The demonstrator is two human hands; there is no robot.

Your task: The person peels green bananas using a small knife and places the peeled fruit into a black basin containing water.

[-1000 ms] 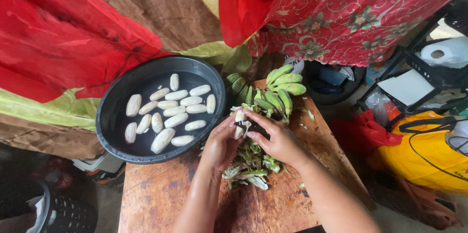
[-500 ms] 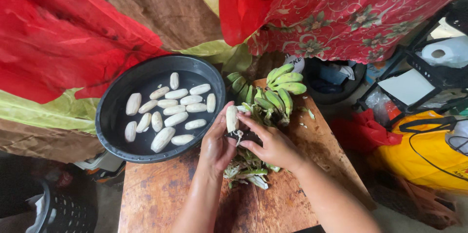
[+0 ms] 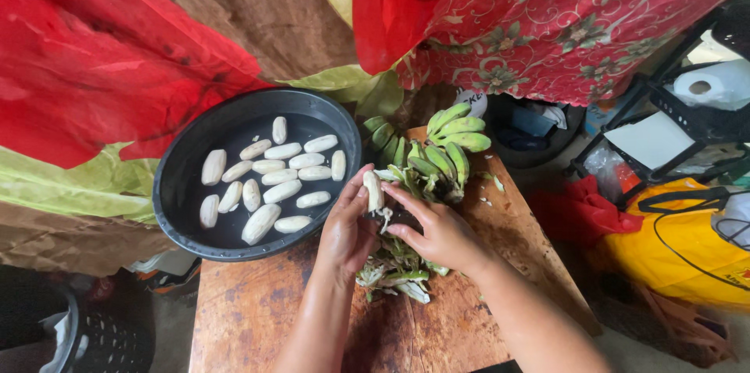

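Note:
My left hand (image 3: 346, 230) holds a peeled pale banana (image 3: 373, 189) upright near the rim of a black basin (image 3: 178, 178). My right hand (image 3: 439, 231) touches the banana's base and grips a dark piece, perhaps a knife, mostly hidden. Several peeled bananas (image 3: 269, 179) float in water in the basin. A bunch of green bananas (image 3: 437, 153) lies just beyond my hands on the wooden table (image 3: 258, 318). Green peels (image 3: 394, 271) are piled under my hands.
Red, brown and green cloths (image 3: 117, 60) hang behind the table. A yellow bag (image 3: 680, 248), red bag (image 3: 582, 209) and a black rack with a paper roll (image 3: 707, 84) stand at the right. A black basket (image 3: 94, 338) sits on the floor at the left.
The peeled banana has come free of its skin and my left hand has lifted it toward the basin. My right hand stayed over the peels.

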